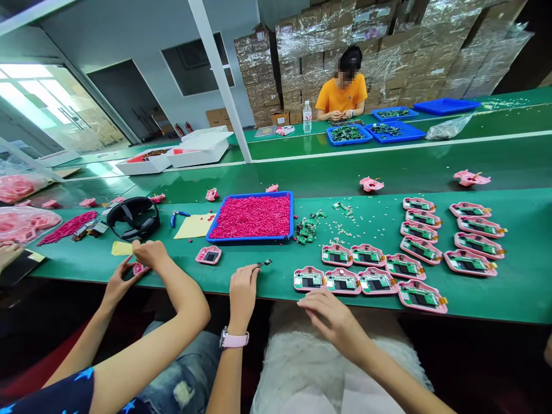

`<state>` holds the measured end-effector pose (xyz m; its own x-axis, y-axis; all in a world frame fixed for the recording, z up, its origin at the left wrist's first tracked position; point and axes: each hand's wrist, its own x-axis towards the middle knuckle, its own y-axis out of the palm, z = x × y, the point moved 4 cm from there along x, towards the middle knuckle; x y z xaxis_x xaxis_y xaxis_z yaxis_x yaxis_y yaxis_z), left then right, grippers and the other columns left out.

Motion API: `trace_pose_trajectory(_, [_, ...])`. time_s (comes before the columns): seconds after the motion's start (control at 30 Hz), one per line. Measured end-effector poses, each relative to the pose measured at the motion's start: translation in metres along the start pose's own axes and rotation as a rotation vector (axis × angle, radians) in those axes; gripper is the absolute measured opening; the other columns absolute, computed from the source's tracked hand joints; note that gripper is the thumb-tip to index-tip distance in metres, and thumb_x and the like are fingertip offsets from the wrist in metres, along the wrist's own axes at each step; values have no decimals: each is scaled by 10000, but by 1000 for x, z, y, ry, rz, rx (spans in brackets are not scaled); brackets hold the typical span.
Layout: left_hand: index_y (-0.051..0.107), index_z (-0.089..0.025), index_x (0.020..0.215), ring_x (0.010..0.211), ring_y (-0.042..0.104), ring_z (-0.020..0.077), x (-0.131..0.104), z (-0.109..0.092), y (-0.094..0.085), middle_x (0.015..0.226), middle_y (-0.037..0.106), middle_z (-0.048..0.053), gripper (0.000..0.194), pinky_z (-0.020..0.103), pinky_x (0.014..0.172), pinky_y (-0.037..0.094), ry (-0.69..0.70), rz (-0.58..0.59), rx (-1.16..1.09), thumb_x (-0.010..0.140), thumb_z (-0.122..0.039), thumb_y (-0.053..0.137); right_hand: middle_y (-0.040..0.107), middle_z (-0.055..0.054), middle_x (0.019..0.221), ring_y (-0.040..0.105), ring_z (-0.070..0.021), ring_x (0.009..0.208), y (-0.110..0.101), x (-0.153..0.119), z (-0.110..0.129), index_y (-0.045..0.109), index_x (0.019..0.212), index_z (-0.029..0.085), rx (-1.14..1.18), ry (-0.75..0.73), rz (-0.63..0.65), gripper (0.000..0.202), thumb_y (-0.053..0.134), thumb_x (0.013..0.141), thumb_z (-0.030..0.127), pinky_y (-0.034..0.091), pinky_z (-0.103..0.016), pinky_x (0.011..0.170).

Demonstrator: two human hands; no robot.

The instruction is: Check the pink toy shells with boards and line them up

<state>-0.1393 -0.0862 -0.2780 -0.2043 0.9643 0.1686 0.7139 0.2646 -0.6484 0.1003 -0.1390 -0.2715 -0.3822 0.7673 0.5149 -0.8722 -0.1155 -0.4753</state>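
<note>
My left hand (242, 292), with a pink-strapped watch on its wrist, is closed at the fingertips on a small dark circuit board (265, 263) just above the green tabletop. At the table's front edge, my right hand (331, 315) is open with its fingers stretched out, and I see nothing in it. Closest to it is a pink plastic case half (309, 280) with a green board and a dark screen inside. Several similar pink case halves (422, 296) lie in rows to the right. A single pink case (209, 255) lies left of my left hand.
A blue tray (249, 238) of small pink parts stands behind my left hand. Loose green boards (306, 229) and small white pieces lie beside it. At left, a co-worker's hands (149, 253) hold a pink part near a headset (133, 219). Another person (342, 95) sits opposite.
</note>
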Motion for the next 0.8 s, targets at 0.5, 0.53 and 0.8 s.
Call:
trace_pose_trajectory(0.5, [482,-220,908,519,426,90,-74,-88,3,576,570,-64,448,216,540,305,-163,245,-704,811,-650,564,741,-78,1025,704,-202,950,-51,36,21,684,1172,255,16,-88,59,309,654,891,379,586,-322,849])
trace_pose_trajectory(0.53, [481,-220,902,517,428,90,-76,-89,3,575,564,-64,456,216,538,308,-151,245,-708,810,-661,556,742,-80,1039,703,-202,963,-52,36,22,677,1183,253,10,-98,54,310,647,898,371,580,-330,871])
trace_pose_trajectory(0.8, [577,-223,1161,1031,637,230,-65,-67,-10,1105,698,95,487,344,907,477,55,34,-271,873,-606,492,747,-69,1023,704,-188,950,-60,36,20,665,1147,229,-58,-177,4,262,655,897,308,585,-314,853])
